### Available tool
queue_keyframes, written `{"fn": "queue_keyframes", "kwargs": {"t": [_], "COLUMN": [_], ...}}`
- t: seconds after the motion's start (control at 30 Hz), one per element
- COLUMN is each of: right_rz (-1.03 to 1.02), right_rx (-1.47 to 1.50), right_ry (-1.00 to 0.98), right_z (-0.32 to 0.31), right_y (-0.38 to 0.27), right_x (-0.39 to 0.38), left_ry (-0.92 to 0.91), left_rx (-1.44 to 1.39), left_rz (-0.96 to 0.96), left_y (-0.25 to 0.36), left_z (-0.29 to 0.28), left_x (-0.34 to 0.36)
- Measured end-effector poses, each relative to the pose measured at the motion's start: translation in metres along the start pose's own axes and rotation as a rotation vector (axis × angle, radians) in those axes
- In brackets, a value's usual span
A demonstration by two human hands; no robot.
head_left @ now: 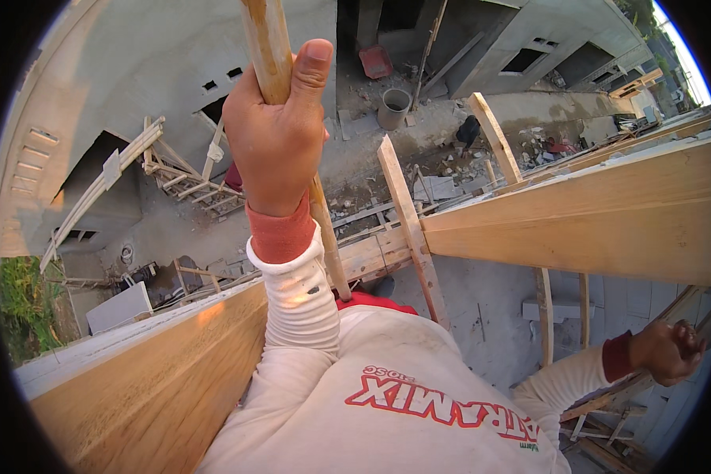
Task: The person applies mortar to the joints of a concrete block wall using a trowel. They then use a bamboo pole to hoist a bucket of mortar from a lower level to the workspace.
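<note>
From the head camera, the left hand (280, 130) was clamped around a long pale wooden pole (270, 55), thumb pressed up along it; the pole ran down past the wrist toward the chest. The right hand (669, 350) hung low at the right, fingers curled, holding nothing visible. Broad light-brown timber formwork boards (608, 221) lay between them.

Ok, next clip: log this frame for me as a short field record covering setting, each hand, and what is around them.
setting: high up on a building site, looking down at rubble-strewn ground
left hand: fist closed round a wooden pole, thumb up along it
right hand: low at the right, gripping a wooden strut
nearby: long wooden boards on both sides, an upright plank between them
below: grey bucket, wooden scaffold frame
</note>
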State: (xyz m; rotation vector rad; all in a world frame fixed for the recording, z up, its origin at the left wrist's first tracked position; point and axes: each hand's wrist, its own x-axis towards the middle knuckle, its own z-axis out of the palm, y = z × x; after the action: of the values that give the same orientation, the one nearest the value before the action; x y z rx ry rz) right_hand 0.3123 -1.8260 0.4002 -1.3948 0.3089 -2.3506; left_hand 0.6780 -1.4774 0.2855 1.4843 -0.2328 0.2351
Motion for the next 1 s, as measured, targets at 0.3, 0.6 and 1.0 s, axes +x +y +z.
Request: {"fn": "queue_keyframes", "kwargs": {"t": [0.3, 0.6, 1.0], "right_rz": [0.889, 0.471, 0.810], "right_rx": [-0.085, 0.081, -0.095], "right_ry": [-0.772, -1.392, -1.266], "right_z": [-0.008, 0.045, -0.052], "right_y": [-0.074, -0.092, -0.096], "right_x": [-0.255, -0.304, -0.392], "left_ry": [-0.242, -0.770, -0.853], "left_rx": [-0.256, -0.482, -0.593], "left_rz": [-0.012, -0.169, 0.033], "left_y": [-0.019, -0.037, -0.010], "left_z": [0.001, 0.009, 0.041], "left_x": [-0.014, -0.057, -0.071]}}
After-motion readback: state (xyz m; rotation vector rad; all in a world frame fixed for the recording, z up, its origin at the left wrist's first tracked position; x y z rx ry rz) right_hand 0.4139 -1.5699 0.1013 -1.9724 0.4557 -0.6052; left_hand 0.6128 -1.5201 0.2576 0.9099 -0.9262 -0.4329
